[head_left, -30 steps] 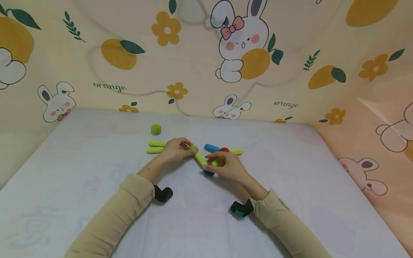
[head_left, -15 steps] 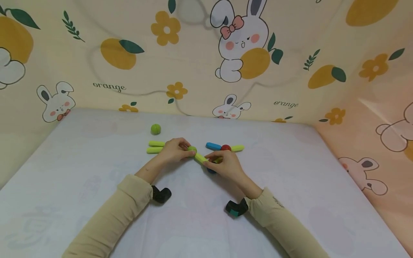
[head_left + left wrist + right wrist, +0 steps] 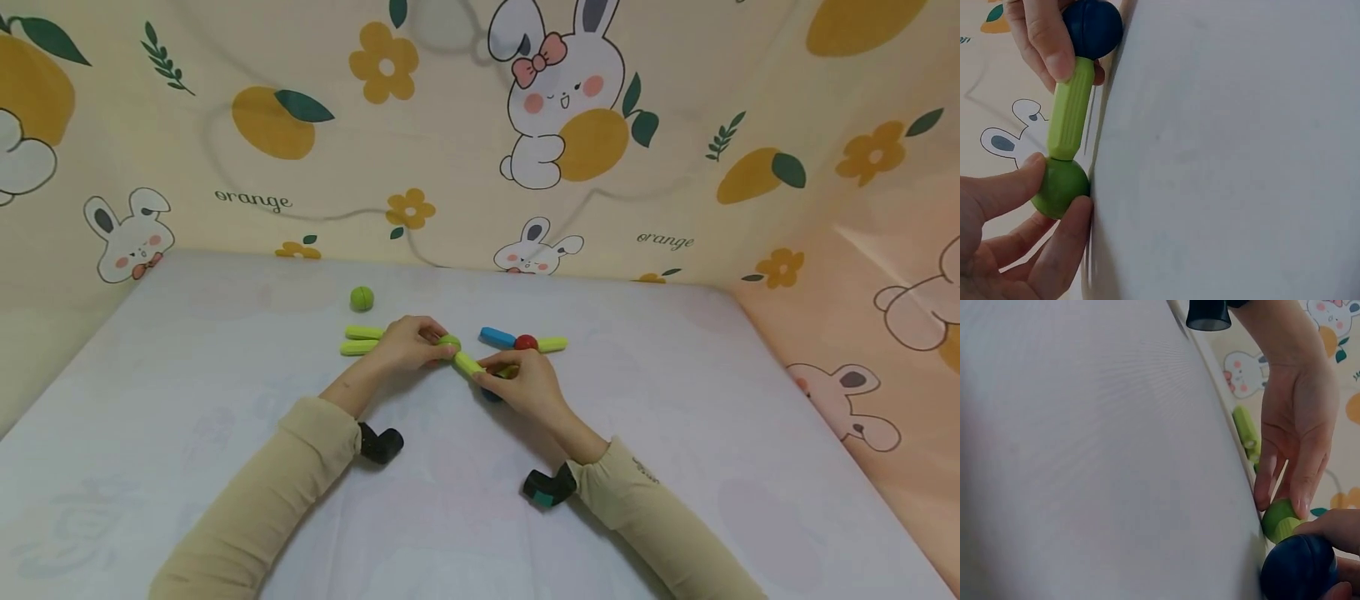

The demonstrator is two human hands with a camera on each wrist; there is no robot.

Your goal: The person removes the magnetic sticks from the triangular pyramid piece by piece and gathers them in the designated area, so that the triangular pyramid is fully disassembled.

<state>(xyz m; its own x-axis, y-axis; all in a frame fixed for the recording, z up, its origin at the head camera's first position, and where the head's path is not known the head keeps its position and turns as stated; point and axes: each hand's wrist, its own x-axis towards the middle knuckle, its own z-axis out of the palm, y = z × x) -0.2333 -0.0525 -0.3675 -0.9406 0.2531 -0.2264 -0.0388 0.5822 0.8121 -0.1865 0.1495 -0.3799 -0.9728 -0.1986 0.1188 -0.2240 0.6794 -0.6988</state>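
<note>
My left hand (image 3: 408, 346) pinches a green ball (image 3: 1060, 190) between thumb and fingers. One end of a yellow-green ribbed stick (image 3: 1071, 112) meets that ball. At the stick's other end sits a dark blue ball (image 3: 1297, 569). My right hand (image 3: 528, 383) grips the stick beside this blue ball, thumb along the stick in the left wrist view. Just beyond the right hand lie a blue stick (image 3: 497, 337), a red ball (image 3: 527, 342) and another yellow-green stick (image 3: 553, 343), in a row. Fingers partly cover the blue ball in the head view.
Two yellow-green sticks (image 3: 362, 347) lie side by side left of the left hand, partly behind it. Farther back rests a loose green ball (image 3: 362, 298). A white cloth covers the table (image 3: 442, 517), and a printed curtain (image 3: 442, 142) stands behind it.
The right hand has moved slightly away from the body with the stick and blue ball, and the stick lies at a flatter angle. The left hand keeps its pinch on the green ball.
</note>
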